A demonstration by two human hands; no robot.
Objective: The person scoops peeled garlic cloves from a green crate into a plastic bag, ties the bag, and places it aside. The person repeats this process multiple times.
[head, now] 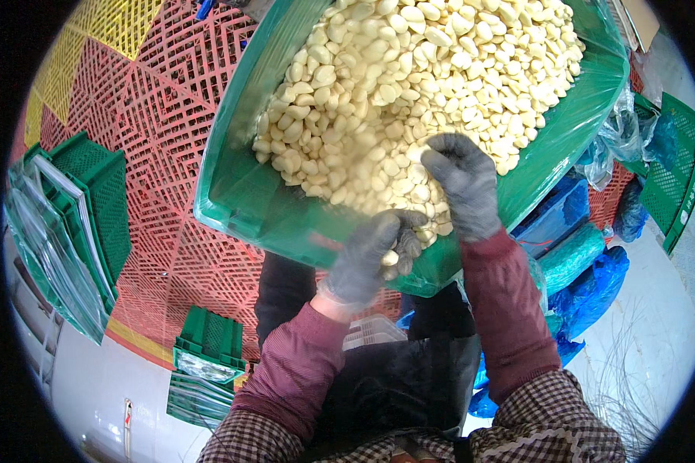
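Observation:
A green plastic crate (pixel 579 124) lined with clear film holds a heap of cream-coloured, bean-like pieces (pixel 440 81). My left hand (pixel 376 254), in a grey glove and blurred, is over the crate's near side. Its fingers curl around a pale piece (pixel 389 258) that shows between them. Farther in and to the right, my right hand (pixel 466 182), also gloved in grey, has bent fingers at the surface of the heap. Its thumb and forefinger are close together; whether they hold a piece is unclear. Part of the heap in the middle looks smeared by a blur.
Red plastic grating (pixel 179 144) covers the floor to the left, where green crates (pixel 101 191) stand. A smaller green crate (pixel 208 341) is nearer me. On the right lie a blue bin (pixel 556 211), blue plastic bags (pixel 593 289) and a green perforated crate (pixel 675 168).

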